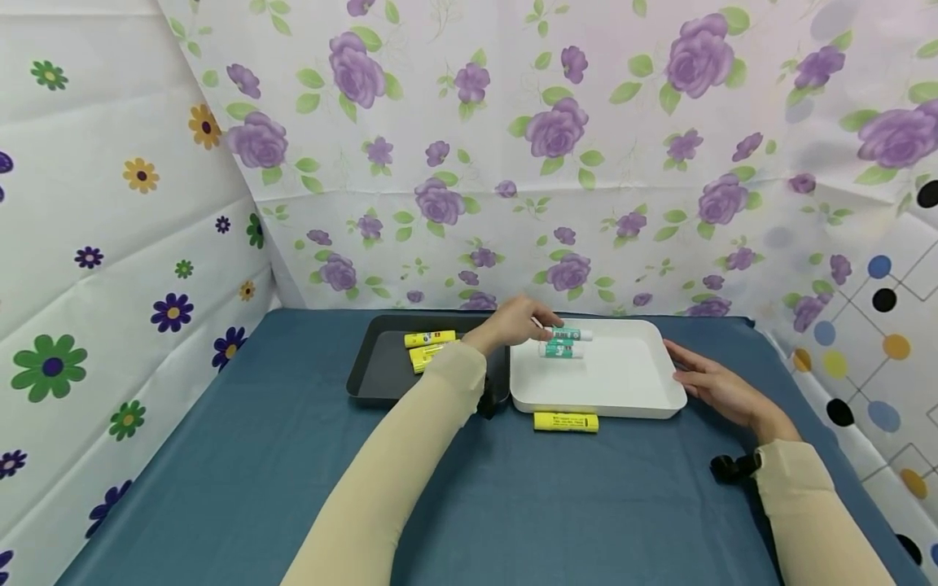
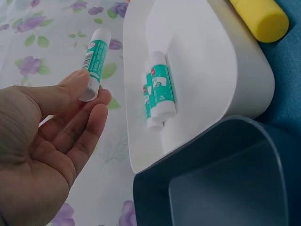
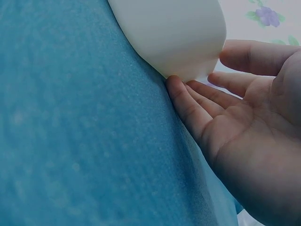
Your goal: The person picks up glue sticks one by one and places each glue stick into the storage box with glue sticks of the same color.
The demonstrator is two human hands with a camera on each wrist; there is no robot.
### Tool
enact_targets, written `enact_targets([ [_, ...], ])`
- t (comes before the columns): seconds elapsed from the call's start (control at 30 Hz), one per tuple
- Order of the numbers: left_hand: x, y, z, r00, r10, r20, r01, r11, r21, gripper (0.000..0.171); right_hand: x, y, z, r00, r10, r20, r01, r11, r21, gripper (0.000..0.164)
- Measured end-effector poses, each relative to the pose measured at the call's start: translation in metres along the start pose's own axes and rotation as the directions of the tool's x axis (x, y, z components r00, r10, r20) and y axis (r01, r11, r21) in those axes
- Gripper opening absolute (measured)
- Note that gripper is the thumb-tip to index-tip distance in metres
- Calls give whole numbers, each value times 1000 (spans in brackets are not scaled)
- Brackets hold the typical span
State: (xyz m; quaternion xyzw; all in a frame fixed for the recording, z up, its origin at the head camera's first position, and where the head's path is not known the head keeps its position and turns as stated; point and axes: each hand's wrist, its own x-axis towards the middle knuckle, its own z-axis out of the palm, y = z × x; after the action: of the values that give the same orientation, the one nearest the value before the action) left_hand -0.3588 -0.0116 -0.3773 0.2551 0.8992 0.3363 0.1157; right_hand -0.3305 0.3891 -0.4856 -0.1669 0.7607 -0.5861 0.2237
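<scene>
My left hand (image 1: 515,322) is above the back left of the white tray (image 1: 637,403), pinching a white-and-green glue stick (image 2: 96,61) between thumb and fingertips. In the left wrist view it is held up beside the tray wall. More glue sticks (image 2: 162,87) of the same kind lie side by side on the tray's floor. At the tray's right end, my right hand (image 1: 721,392) touches the outer wall with nearly straight fingertips. The right wrist view shows these fingers (image 3: 188,106) against the tray's corner.
To the left, a black tray (image 1: 366,391) adjoins the white one and contains yellow tubes (image 1: 429,338), partly hidden by my left arm. Another yellow tube (image 1: 566,422) lies before the white tray. A blue cloth (image 1: 586,505) covers the table; flowered sheets (image 1: 440,163) hang behind.
</scene>
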Motion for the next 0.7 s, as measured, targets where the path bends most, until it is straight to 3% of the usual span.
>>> enact_targets([
  [0.37,12,8,7,998,-50,25,47,993,108,25,0,-3,1,1000,0,1,0,1000,-4,77],
  [0.7,15,2,20,997,-74,25,72,995,70,24,-2,-5,3,1000,-8,5,8,1000,-10,77],
])
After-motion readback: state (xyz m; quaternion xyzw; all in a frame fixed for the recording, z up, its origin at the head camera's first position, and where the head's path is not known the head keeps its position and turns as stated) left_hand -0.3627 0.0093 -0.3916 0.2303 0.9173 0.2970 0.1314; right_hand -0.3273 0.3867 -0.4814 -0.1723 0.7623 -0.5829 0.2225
